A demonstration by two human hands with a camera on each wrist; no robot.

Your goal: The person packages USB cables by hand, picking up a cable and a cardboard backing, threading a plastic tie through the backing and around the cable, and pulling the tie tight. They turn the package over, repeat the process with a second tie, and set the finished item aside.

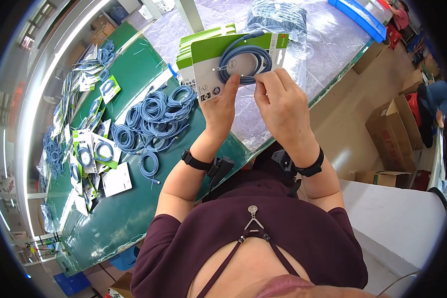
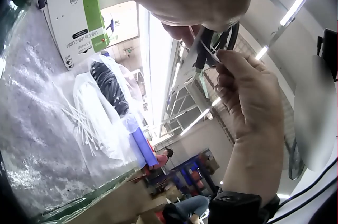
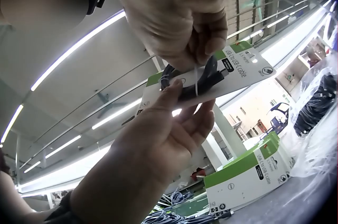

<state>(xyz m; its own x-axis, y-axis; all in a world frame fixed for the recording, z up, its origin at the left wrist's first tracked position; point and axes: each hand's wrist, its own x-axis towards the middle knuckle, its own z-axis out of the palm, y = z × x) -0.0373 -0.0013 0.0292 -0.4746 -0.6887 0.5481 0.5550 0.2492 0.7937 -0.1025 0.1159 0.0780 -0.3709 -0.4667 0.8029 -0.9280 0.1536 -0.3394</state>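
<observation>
I hold up a green and white packaging card (image 1: 211,67) with a coiled blue cable (image 1: 244,62) on its front. My left hand (image 1: 227,94) grips the card's lower edge, thumb on the front and fingers behind. My right hand (image 1: 261,83) is at the coil's lower side. In the left wrist view the right hand's (image 2: 248,97) fingertips pinch a thin white tie (image 2: 205,47). In the right wrist view the tie (image 3: 197,82) wraps the cable on the card (image 3: 240,68), with the left hand (image 3: 158,134) below it.
A heap of coiled blue cables (image 1: 154,116) lies on the green table (image 1: 119,218), with finished carded cables (image 1: 92,149) to the left. A stack of green cards (image 1: 203,37) and a bag of cables (image 1: 278,17) sit beyond. Cardboard boxes (image 1: 395,134) stand at right.
</observation>
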